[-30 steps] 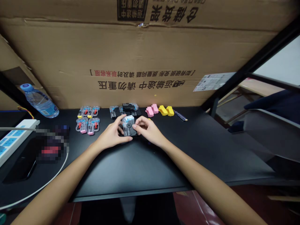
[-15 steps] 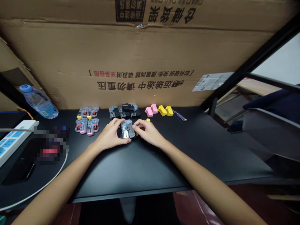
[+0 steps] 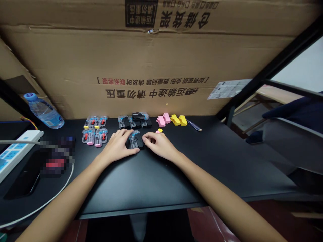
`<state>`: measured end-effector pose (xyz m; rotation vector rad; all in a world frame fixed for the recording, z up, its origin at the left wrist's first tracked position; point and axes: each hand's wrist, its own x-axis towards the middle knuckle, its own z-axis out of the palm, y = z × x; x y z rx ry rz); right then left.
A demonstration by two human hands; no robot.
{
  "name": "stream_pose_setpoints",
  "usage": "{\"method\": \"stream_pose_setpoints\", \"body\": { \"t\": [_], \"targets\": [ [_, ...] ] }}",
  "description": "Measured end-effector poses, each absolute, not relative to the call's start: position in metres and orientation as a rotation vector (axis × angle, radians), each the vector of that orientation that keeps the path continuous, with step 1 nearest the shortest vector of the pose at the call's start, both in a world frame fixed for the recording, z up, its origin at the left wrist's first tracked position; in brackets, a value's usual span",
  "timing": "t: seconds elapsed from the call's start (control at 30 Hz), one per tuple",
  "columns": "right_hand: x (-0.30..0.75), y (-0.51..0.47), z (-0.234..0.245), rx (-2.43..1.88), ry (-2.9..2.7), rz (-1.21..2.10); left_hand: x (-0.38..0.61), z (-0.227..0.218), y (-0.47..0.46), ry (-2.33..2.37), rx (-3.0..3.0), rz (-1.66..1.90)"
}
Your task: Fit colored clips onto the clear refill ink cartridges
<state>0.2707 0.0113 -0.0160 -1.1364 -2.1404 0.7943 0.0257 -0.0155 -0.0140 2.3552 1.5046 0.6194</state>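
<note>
A small clear-and-black plastic device (image 3: 136,139) with a round black dial lies near the middle of the black table. My left hand (image 3: 119,145) grips it, with the fingers at its upper edge and the thumb at its lower one. Just right of the device, my right hand (image 3: 159,144) has thumb and forefinger pinched together. Anything between those fingertips is too small to make out. Beyond the right hand lie a small yellow disc (image 3: 160,130) and a pink disc (image 3: 157,132). Several similar clear-and-black devices (image 3: 135,121) sit behind, one stacked on top.
Clear devices with yellow or pink ends (image 3: 94,129) stand at left. Pink parts (image 3: 163,120), yellow parts (image 3: 178,120) and a screwdriver (image 3: 193,125) lie back right. A water bottle (image 3: 46,112), power strip (image 3: 19,148), phone and cable occupy the left. Cardboard (image 3: 156,60) walls the back.
My right fingertips have drawn slightly away from the device. Its shiny upper face now looks darker. The pink disc beside the yellow one has come into sight.
</note>
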Motion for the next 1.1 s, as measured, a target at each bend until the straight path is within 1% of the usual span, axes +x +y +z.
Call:
{"method": "stream_pose_setpoints", "body": {
  "t": [0.27, 0.93, 1.1],
  "targets": [
    [0.272, 0.01, -0.018, -1.066, -2.186, 0.817, 0.022, -0.014, -0.013, 1.425, 2.388, 0.773],
    [0.27, 0.008, -0.016, -1.065, -2.217, 0.782, 0.028, -0.002, -0.018, 1.297, 2.473, 0.705],
    [0.269, 0.008, -0.016, -1.049, -2.212, 0.797, 0.025, -0.005, -0.014, 1.359, 2.466, 0.721]
  ]
}}
